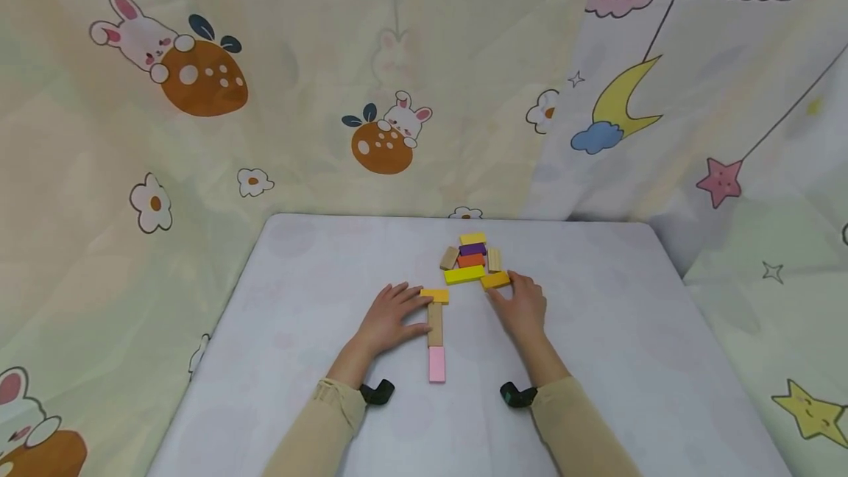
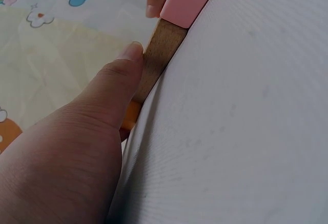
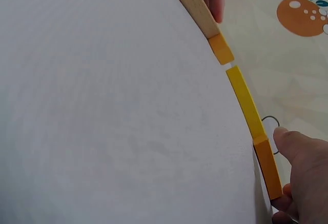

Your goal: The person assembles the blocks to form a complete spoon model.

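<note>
My left hand point(image 1: 391, 319) lies with fingers spread beside a short column of blocks. Its fingertips touch an orange-yellow block point(image 1: 434, 296) at the top, and its thumb rests along the side of a plain wooden block point(image 1: 434, 324). A pink block point(image 1: 437, 364) continues the column towards me; in the left wrist view the pink block point(image 2: 189, 1) meets the wooden one point(image 2: 161, 44). My right hand point(image 1: 525, 308) pinches an orange block point(image 1: 495, 280) between thumb and fingers. That orange block point(image 3: 267, 170) adjoins the end of a yellow block point(image 3: 246, 101) in the right wrist view.
Beyond the hands, a cluster holds the yellow block point(image 1: 464, 274), a red-orange block point(image 1: 471, 260), a purple block point(image 1: 472, 249), another yellow block point(image 1: 473, 238) and two wooden blocks, left point(image 1: 449, 258) and right point(image 1: 494, 260). A patterned cloth point(image 1: 298, 94) hangs behind the white table point(image 1: 596, 359).
</note>
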The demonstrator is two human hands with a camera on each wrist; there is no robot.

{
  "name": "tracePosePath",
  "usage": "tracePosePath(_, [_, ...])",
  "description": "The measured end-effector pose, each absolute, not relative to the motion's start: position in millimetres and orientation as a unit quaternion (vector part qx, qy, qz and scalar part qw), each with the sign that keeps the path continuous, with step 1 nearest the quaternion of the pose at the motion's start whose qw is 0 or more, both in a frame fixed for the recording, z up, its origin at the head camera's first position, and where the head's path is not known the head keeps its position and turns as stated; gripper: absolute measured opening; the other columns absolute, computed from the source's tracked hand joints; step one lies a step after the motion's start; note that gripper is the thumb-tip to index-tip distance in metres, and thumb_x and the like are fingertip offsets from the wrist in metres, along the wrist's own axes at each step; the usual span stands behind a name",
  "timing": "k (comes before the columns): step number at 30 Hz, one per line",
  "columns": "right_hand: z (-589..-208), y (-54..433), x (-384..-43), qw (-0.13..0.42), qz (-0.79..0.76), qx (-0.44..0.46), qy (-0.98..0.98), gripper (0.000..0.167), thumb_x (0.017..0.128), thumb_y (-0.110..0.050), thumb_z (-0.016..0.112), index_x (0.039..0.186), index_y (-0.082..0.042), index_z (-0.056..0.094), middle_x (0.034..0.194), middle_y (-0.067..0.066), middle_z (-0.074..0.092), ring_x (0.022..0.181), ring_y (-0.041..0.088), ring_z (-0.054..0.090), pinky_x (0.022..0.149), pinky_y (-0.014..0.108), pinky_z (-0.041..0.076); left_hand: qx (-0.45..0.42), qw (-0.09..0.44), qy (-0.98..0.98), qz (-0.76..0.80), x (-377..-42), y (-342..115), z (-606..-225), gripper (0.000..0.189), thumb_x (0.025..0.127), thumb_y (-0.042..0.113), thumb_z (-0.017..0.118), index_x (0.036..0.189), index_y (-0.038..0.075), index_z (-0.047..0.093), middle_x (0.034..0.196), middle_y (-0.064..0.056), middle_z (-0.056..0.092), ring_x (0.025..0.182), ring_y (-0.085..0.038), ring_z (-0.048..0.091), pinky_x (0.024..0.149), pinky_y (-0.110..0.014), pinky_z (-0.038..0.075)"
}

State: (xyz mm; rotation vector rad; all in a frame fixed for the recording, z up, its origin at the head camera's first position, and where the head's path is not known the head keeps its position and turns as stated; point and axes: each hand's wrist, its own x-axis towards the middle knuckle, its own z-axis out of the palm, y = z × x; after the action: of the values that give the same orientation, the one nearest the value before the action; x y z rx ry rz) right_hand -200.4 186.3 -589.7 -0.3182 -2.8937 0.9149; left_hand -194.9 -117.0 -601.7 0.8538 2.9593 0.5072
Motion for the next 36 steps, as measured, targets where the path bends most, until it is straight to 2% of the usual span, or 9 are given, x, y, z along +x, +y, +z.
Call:
tracePosePath(7, [-589.9, 179.4, -203.0, 0.060, 0.276, -0.119, -0.952, 0.076, 0.087, -0.056, 0.067, 0.143, -0.007, 0.048, 0.139, 0.019, 0.050, 0.124, 0.040, 0.045, 0.103, 0.058, 0.036, 0.274, 0.010, 0.949, 0.154, -195.0, -117.2, -602.1, 0.067, 0.088, 0.077, 0.045, 0.145, 0.043, 0.045, 0.156, 0.007, 0.042, 0.149, -0.024, 0.029, 0.126, -0.050, 0.015])
tracePosePath(26, [-595.2, 175.1, -204.3, 0.075, 0.256, -0.126, -0.955, 0.073, 0.087, -0.052, 0.067, 0.143, -0.008, 0.049, 0.137, 0.019, 0.050, 0.121, 0.038, 0.045, 0.100, 0.056, 0.039, 0.271, 0.014, 0.950, 0.156, -194.1, -117.5, -600.0, 0.066, 0.088, 0.075, 0.048, 0.145, 0.043, 0.045, 0.156, 0.007, 0.042, 0.149, -0.025, 0.029, 0.126, -0.050, 0.014])
tracePosePath(36, [-597.2, 181.4, -200.8, 0.072, 0.312, -0.114, -0.941, 0.074, 0.089, -0.047, 0.067, 0.147, -0.008, 0.044, 0.142, 0.019, 0.045, 0.129, 0.038, 0.041, 0.107, 0.059, 0.035, 0.273, 0.012, 0.949, 0.155, -195.1, -117.6, -602.4, 0.066, 0.088, 0.076, 0.046, 0.145, 0.043, 0.045, 0.156, 0.008, 0.042, 0.150, -0.024, 0.029, 0.126, -0.050, 0.014])
